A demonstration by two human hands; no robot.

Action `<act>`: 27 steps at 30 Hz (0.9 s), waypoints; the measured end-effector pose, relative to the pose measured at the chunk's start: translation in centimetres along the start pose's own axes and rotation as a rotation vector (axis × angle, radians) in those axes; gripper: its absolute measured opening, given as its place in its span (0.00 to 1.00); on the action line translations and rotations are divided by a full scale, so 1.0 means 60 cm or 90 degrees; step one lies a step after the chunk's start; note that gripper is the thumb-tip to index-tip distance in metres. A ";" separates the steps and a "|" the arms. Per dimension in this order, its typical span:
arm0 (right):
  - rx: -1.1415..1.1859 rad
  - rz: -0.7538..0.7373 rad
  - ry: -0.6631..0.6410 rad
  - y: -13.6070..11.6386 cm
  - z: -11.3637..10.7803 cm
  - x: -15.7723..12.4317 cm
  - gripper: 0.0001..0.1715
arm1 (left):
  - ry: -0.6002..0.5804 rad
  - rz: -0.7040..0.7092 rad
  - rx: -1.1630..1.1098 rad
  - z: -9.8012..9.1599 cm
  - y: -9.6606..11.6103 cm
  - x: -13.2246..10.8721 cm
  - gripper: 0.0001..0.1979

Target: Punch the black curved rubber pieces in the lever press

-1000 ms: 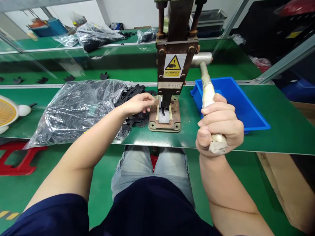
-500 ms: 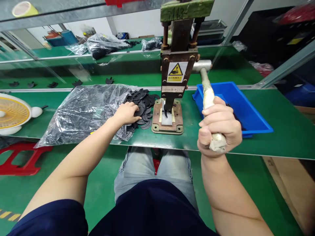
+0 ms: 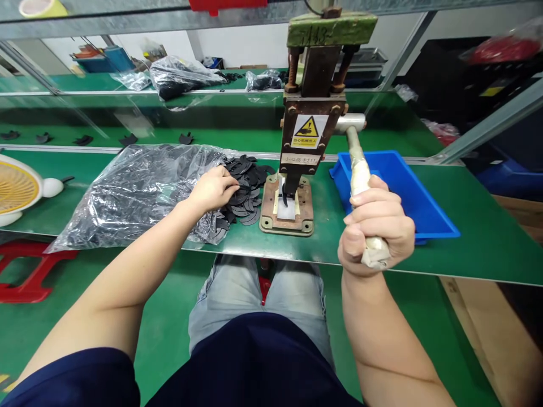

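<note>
My left hand is closed in a pinch on a thin black curved piece at the pile of black curved pieces. The pile spills from the mouth of a clear plastic bag. My right hand is wrapped round the tape-covered lever of a hand press. Under the press ram, a pale metal block sits on the rusty base plate, with a small dark hooked part in front of the ram.
A blue bin stands right of the press, behind my right hand. At the far left is a fan. Several black pieces lie in a row along the back strip. A red stool is under the bench at left.
My left hand's fingers have drawn together and lifted slightly at the pile. My right hand stays on the lever, which has hardly moved. The whole view has shifted a little.
</note>
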State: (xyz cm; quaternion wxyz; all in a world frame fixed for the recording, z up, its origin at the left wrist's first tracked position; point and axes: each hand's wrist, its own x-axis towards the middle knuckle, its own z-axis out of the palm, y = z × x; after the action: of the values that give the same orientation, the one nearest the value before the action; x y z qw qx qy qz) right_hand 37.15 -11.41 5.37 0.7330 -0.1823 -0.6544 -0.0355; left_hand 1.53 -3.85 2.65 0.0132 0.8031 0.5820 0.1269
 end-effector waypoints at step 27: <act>-0.011 0.009 0.068 -0.001 0.017 0.002 0.21 | -0.080 -0.172 -0.655 0.108 0.135 0.076 0.14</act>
State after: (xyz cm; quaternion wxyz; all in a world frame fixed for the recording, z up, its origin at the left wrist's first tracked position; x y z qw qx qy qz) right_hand 36.20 -11.14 5.57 0.7655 -0.1910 -0.6128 -0.0455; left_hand 11.81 -1.35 -1.38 0.4560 0.6169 0.5411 0.3447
